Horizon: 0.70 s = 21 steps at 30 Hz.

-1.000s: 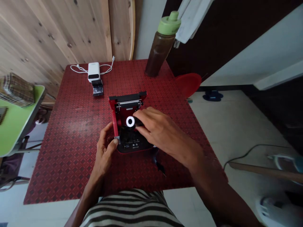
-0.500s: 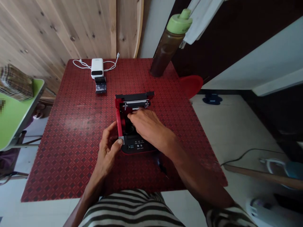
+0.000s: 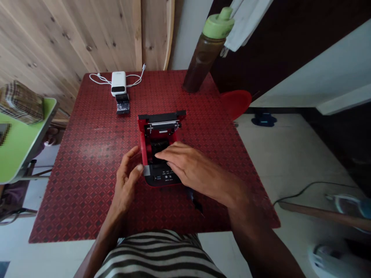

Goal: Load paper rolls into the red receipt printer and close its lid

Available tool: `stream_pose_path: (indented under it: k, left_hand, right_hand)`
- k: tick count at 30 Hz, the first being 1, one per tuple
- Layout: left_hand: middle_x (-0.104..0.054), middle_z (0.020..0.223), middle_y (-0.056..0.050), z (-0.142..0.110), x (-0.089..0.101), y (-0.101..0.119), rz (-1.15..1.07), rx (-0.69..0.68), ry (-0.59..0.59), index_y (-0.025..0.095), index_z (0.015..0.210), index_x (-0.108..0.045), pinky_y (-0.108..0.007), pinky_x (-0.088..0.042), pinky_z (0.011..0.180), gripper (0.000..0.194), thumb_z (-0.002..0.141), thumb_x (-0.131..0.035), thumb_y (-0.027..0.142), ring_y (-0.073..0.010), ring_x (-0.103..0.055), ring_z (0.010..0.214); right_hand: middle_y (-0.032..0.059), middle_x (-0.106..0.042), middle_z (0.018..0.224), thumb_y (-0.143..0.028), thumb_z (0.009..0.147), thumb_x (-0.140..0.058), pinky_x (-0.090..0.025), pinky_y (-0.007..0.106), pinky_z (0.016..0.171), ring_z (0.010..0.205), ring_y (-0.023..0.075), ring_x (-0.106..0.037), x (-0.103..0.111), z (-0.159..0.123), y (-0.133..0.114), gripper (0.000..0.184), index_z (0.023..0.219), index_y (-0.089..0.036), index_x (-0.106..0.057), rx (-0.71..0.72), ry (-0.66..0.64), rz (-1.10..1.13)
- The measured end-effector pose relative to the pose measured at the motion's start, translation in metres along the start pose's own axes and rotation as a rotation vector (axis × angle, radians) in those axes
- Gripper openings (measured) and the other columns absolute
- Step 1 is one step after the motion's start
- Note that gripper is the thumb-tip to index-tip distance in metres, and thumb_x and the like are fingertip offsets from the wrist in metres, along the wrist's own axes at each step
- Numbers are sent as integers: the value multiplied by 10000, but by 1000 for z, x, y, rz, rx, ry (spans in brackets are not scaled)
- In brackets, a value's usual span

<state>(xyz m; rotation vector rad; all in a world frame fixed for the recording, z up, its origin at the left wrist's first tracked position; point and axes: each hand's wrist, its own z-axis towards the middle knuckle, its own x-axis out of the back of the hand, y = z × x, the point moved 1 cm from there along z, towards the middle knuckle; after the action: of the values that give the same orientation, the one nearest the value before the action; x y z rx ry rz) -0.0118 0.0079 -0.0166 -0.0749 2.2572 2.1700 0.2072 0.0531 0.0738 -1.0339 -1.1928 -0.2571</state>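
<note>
A small red and black printer (image 3: 158,174) stands on the table with its lid (image 3: 162,117) raised at the back. Its front panel carries small buttons, and a grey patch shows at the left front corner. Inside the bay lies a dark, shiny roll-like part (image 3: 159,146), partly covered by my fingers. My right hand (image 3: 188,164) reaches over the bay from the right, fingers stretched out; whether they touch the part I cannot tell. Beside the printer's left wall is my left hand (image 3: 127,173), open, thumb and fingers apart, just off the casing.
A white power bank (image 3: 118,82) with a white cable and a small black item (image 3: 123,105) lie at the back left of the red table (image 3: 87,185). A tall bottle (image 3: 205,50) with a green lid stands at the back right. Something black (image 3: 198,205) lies before the printer.
My right hand has drawn back toward me from deep in the bay, uncovering the dark part. My left hand has let go of the printer's left side and moved slightly left.
</note>
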Motion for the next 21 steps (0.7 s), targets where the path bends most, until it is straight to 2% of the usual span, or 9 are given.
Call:
stream_pose_path:
  k: [3,5,8,12,18,21]
  left_hand:
    - [-695,1627,-141,17,-1,16,76,-119,94,286,1546,-693,-631,-553,1242,600,1028,-788,573,-400,-672,1500]
    - [-689,1620,-140,35,-3,31,132,-234,110,292,1552,-698,-600,-559,1241,629,1004,-830,571,-389,-662,1510]
    - [-667,1632,-129,63,-8,47,202,-360,59,301,1552,-706,-548,-554,1249,614,1011,-827,566,-364,-643,1525]
    - [-760,1446,-111,84,-15,53,197,-409,-14,281,1484,-730,-502,-579,1199,485,1062,-770,517,-320,-716,1383]
    - [-801,1326,-76,85,-19,56,177,-412,-19,287,1374,-755,-467,-613,1138,337,1065,-757,420,-287,-752,1258]
    - [-804,1293,-72,84,-17,59,179,-394,-16,281,1352,-770,-448,-623,1087,317,1062,-762,410,-276,-755,1194]
  right_hand:
    - [71,-837,1037,-31,1100,-660,-631,397,959,1023,248,-739,-8,-2,2,229,1021,-185,-811,36,79,-19]
    - [68,-814,1008,-47,1114,-649,-626,391,929,996,246,-713,-13,-3,3,239,997,-188,-802,42,144,-48]
    - [82,-814,1066,-24,1106,-633,-631,411,965,1041,259,-708,-16,-7,6,247,1057,-185,-813,26,198,-83]
    - [73,-839,1157,9,1084,-630,-634,417,1008,1100,258,-723,-15,-8,9,301,1128,-211,-830,38,174,-54]
    - [72,-832,1060,-27,1088,-670,-629,407,971,1082,271,-726,-18,8,14,241,971,-202,-787,2,108,-137]
    - [66,-814,1030,-18,1094,-662,-628,391,926,1009,247,-720,-17,7,13,227,1001,-186,-783,24,168,-162]
